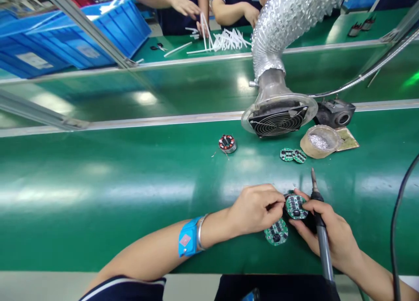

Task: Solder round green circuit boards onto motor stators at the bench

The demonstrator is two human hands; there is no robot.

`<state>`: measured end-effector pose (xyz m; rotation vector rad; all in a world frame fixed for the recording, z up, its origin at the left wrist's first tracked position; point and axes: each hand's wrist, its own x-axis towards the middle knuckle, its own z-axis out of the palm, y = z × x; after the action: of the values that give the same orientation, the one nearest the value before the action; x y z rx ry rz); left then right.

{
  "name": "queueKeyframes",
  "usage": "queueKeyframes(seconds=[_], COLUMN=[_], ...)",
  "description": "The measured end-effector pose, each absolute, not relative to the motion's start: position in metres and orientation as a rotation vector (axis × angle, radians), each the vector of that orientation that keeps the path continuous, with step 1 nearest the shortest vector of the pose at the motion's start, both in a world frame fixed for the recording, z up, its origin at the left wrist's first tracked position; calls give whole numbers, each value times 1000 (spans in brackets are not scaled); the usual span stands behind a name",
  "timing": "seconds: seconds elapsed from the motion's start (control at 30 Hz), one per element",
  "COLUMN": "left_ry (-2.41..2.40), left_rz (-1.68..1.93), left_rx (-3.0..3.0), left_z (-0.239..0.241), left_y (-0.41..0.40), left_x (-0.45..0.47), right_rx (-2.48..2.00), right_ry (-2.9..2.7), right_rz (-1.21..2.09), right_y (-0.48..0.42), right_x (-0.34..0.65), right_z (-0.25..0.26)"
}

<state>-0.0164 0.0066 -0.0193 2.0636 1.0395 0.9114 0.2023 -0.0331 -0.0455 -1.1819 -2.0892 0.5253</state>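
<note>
My right hand (pixel 337 231) is closed, with a soldering iron (pixel 322 244) held between the fingers, its tip pointing up and away from me. The same hand grips a round green circuit board (pixel 296 206) by its edge; something dark shows under the board, mostly hidden. At the board's left edge, my left hand (pixel 258 208) has its thumb and fingers pinched together, and what lies between them is too small to make out. Just below these fingers, a second round circuit board (pixel 276 232) lies on the green bench.
Beyond my hands are two more circuit boards (pixel 287 154), a round pot (pixel 314 146) of silvery bits and a wound motor stator (pixel 227 143). A fume extractor hood (pixel 278 117) hangs overhead. Across the divider, co-workers' hands (pixel 186 6) handle white strips (pixel 229 41) near blue bins (pixel 98 34).
</note>
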Motion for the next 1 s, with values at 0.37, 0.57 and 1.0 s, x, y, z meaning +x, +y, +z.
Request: queueKeyframes(seconds=[0.37, 0.57, 1.0], left_ry=[872, 1224, 1279], left_rz=[436, 370, 522], left_rx=[2138, 2339, 1776], left_z=[9, 1, 3], left_y=[7, -39, 4], left_x=[-40, -30, -13], right_rx=[-1173, -1286, -1218], right_ry=[-2056, -1975, -1615], right_rz=[561, 749, 952], right_y=[-31, -28, -31], right_x=[199, 207, 214], right_z=[-42, -38, -44])
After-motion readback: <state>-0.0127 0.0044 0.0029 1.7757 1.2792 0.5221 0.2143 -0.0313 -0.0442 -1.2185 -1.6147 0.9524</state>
